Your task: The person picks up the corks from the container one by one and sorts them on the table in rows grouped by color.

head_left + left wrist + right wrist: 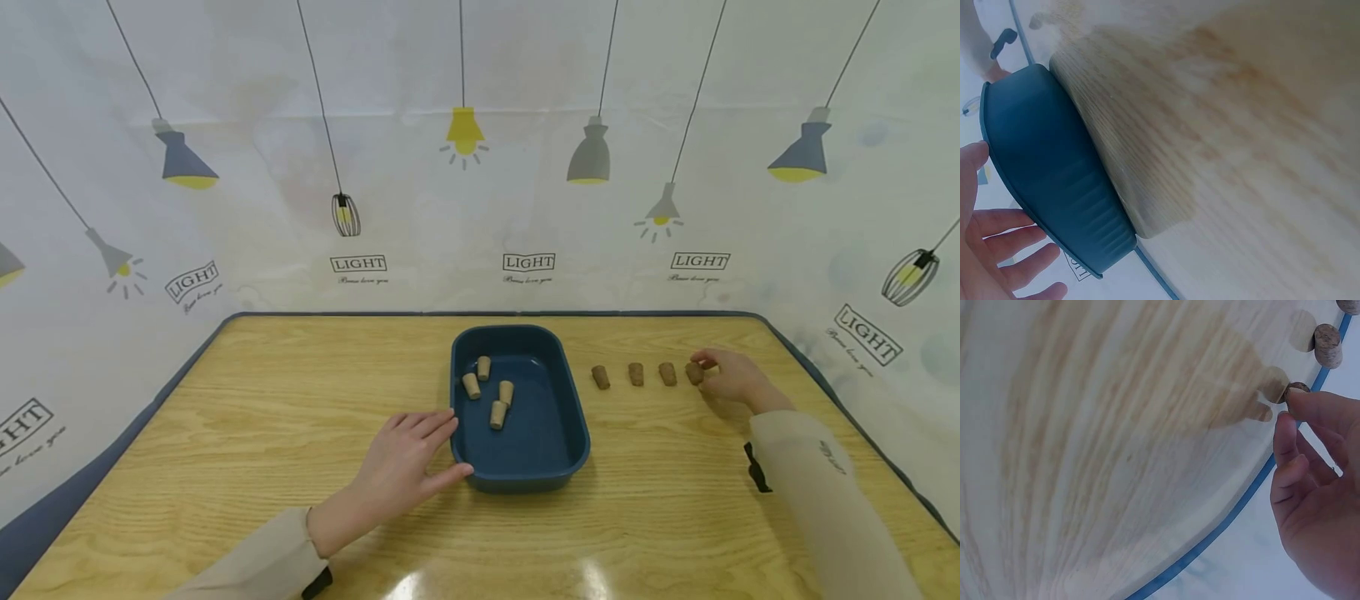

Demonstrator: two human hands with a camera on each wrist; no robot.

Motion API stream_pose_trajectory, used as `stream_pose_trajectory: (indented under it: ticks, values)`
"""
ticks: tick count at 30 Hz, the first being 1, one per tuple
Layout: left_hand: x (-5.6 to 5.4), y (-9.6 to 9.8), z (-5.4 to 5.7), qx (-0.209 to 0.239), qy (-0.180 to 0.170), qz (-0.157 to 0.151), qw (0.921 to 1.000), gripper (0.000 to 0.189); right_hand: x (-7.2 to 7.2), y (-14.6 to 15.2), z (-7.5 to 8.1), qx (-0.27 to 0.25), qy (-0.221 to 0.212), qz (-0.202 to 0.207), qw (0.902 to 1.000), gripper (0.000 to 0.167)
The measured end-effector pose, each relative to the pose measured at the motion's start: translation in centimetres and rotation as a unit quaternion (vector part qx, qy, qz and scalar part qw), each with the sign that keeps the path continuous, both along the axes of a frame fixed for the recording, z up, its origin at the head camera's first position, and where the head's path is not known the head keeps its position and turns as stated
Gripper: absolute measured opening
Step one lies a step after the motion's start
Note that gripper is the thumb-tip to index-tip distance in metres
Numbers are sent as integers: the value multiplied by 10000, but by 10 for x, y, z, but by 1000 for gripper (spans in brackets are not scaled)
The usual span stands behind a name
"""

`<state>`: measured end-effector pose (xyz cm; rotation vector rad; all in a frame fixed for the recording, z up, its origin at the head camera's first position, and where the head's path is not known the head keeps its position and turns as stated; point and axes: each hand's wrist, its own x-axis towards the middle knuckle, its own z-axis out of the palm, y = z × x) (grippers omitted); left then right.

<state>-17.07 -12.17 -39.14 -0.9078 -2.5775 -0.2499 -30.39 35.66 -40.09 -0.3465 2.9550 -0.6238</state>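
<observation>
From my end: the right hand [727, 379] has a thumb and finger pinching a dark cork [694, 372], the farthest from the blue tray [540, 437] in a row of four off its right side. The other three dark corks [636, 374] sit between that one and the tray, spaced apart. I'd bet they're super light, firm with a little give, not slippery, so a gentle pinch round the middle should do. They taper, so squeezing too near one end could make it pop out.

Left hand [397, 462] has its fingers pretty straight, touching the tray's left rim. Looks like stiff plastic to me. Inside are four pale corks [484, 367], all in the tray's left half, two touching.
</observation>
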Motion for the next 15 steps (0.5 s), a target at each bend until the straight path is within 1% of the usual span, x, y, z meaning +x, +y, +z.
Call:
stream_pose_trajectory:
  ticks: [5,8,11,15]
  values:
    - [0,0,0,-9,-23,-7,10000,63,0,2,1,58,-78,3,10000,48]
    - [0,0,0,6,-20,-32,10000,62,1,3,5,56,-131,-19,9999,51]
    - [-1,0,0,16,13,-52,10000,62,2,1,10,22,-34,23,10000,49]
    - [-1,-1,0,3,18,-49,10000,62,2,-7,22,-130,181,159,9996,47]
